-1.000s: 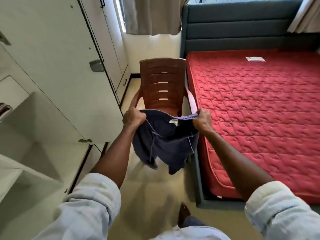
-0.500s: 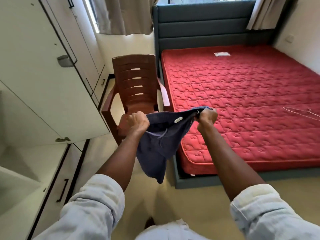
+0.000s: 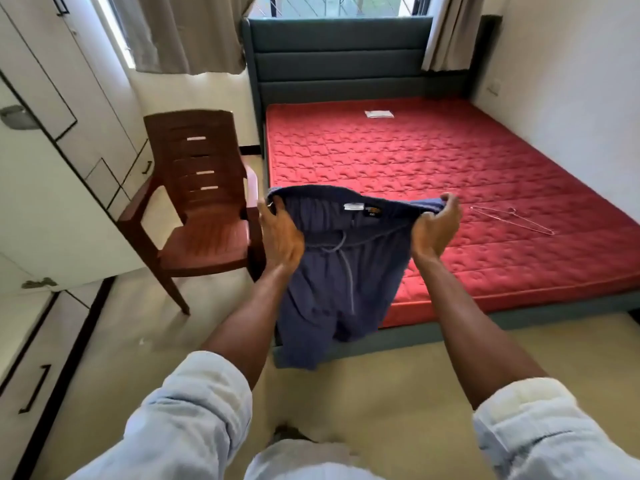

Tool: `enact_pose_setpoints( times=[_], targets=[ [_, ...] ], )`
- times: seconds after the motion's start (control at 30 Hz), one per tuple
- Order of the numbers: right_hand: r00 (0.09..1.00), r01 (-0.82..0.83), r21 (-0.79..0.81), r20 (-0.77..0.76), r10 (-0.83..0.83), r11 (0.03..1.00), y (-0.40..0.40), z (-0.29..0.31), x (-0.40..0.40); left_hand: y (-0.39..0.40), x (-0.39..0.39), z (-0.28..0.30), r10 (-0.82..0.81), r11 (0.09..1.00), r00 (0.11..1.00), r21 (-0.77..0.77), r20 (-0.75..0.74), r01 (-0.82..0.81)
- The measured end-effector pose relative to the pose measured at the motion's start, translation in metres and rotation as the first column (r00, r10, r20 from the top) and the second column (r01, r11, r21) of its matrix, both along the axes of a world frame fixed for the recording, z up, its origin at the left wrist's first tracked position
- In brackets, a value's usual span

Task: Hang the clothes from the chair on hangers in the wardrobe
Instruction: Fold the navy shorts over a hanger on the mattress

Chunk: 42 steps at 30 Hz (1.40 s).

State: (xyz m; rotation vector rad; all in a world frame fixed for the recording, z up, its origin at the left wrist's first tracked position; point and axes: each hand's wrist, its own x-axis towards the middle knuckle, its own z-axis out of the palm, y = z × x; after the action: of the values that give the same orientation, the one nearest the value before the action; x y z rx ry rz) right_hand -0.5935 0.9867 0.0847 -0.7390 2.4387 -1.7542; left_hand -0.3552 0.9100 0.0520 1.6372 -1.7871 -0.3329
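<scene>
Head view: both hands are holding navy drawstring shorts (image 3: 339, 271) stretched by the waistband over the near bed edge. Left hand (image 3: 280, 233) pinching its left end, right hand (image 3: 434, 225) gripping the other. Wire hanger (image 3: 512, 220) lying far right on the mattress (image 3: 450, 161). Risk: loose pinch slipping, shorts dropping. Wardrobe (image 3: 52, 133) interior cut off.

Red mattress (image 3: 433, 188), grey headboard (image 3: 339, 57), curtained window (image 3: 332, 5)
</scene>
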Motion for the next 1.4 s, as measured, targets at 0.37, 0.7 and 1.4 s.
enact_pose_setpoints(
  times=[0.37,0.7,1.4],
  targets=[
    [0.943,0.036,0.111,0.324,-0.071,0.993,-0.006,-0.063,-0.132,-0.007,-0.133,-0.039,-0.047,0.954,0.987,0.299,0.152,0.0],
    [0.939,0.033,-0.013,0.343,-0.027,0.999,-0.047,-0.057,-0.254,-0.039,-0.299,-0.064,0.142,0.894,0.99,0.432,-0.015,-0.122],
    [0.901,-0.401,0.268,0.29,0.324,0.876,-0.1,-0.03,-0.474,-0.055,-0.425,0.018,0.111,0.912,0.894,0.312,0.435,-0.265]
  ],
)
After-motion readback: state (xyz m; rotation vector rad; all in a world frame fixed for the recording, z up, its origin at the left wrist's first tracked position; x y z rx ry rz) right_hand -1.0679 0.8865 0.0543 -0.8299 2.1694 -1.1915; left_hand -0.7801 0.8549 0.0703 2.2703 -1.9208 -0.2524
